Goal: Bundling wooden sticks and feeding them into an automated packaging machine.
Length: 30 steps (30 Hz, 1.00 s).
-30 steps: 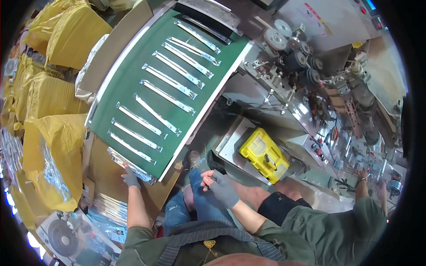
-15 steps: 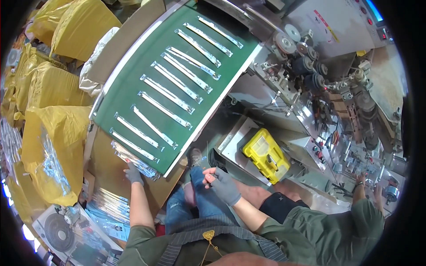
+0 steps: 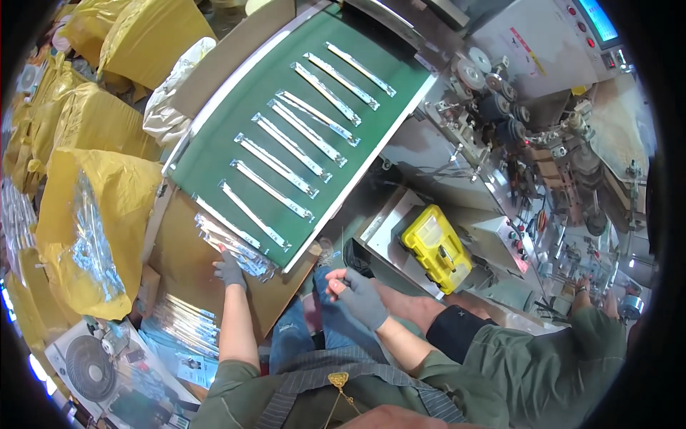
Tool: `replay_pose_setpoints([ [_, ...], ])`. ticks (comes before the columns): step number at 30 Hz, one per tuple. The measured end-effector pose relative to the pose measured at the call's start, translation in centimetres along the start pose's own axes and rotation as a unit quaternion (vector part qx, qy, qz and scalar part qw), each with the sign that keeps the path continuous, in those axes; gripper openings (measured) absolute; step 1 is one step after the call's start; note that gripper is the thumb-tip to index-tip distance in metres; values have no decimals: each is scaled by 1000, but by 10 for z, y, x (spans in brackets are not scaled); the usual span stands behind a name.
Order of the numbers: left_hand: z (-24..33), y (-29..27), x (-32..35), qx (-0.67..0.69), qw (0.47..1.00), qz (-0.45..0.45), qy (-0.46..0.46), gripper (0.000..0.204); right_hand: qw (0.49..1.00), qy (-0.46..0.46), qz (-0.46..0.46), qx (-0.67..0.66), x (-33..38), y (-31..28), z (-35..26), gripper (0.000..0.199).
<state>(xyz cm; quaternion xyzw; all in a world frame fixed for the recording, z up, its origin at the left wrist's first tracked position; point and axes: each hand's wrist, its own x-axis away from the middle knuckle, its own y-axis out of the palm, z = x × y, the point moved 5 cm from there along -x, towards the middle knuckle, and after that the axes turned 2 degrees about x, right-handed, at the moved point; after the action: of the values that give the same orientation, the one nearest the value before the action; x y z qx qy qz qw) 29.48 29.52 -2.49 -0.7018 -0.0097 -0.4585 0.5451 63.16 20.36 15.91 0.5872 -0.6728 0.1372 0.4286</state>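
My left hand point(image 3: 230, 270), in a grey glove with bare fingertips, is at the belt's near end. Its fingers are spread beside the left edge of a heap of slim wrapped stick packets point(image 3: 239, 247), perhaps touching it. The packets look like chopsticks in clear film with blue print. More of them lie slanted in a row on the green conveyor belt point(image 3: 204, 161). My right hand point(image 3: 361, 302), gloved alike, hovers above my knee with fingers curled together; whether anything small is inside is hidden.
Stacked packets point(image 3: 186, 325) lie left of my forearm, near a fan point(image 3: 91, 365). Yellow bags point(image 3: 53, 250) line the left side. A yellow case point(image 3: 437, 250) stands right, below machinery with rollers point(image 3: 493, 107). A co-worker's arms point(image 3: 582, 297) reach in at far right.
The row of packets has moved along the belt toward me, and the nearest one has joined the heap. My left hand's fingers have spread away from the heap. The view has shifted slightly.
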Motion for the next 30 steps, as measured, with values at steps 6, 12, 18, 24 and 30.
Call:
replay_pose_setpoints([
  [6, -15, -16, 7, -14, 999, 21, 26, 62, 861, -267, 139, 411, -94, -36, -130, 40],
  [12, -19, -8, 10, 282, 958, 25, -34, 100, 695, -214, 327, 603, -279, -154, -232, 71],
  [18, 5, -24, 46, 324, 945, 31, -22, 99, 593, -379, 223, 675, -267, -13, -138, 76],
  [24, 7, -30, 37, 534, 845, -14, -8, 97, 647, -423, 3, 635, -133, 175, -3, 78],
  [30, -23, -25, 5, 569, 822, 7, 21, 92, 765, -345, 10, 544, -164, 221, 41, 80],
])
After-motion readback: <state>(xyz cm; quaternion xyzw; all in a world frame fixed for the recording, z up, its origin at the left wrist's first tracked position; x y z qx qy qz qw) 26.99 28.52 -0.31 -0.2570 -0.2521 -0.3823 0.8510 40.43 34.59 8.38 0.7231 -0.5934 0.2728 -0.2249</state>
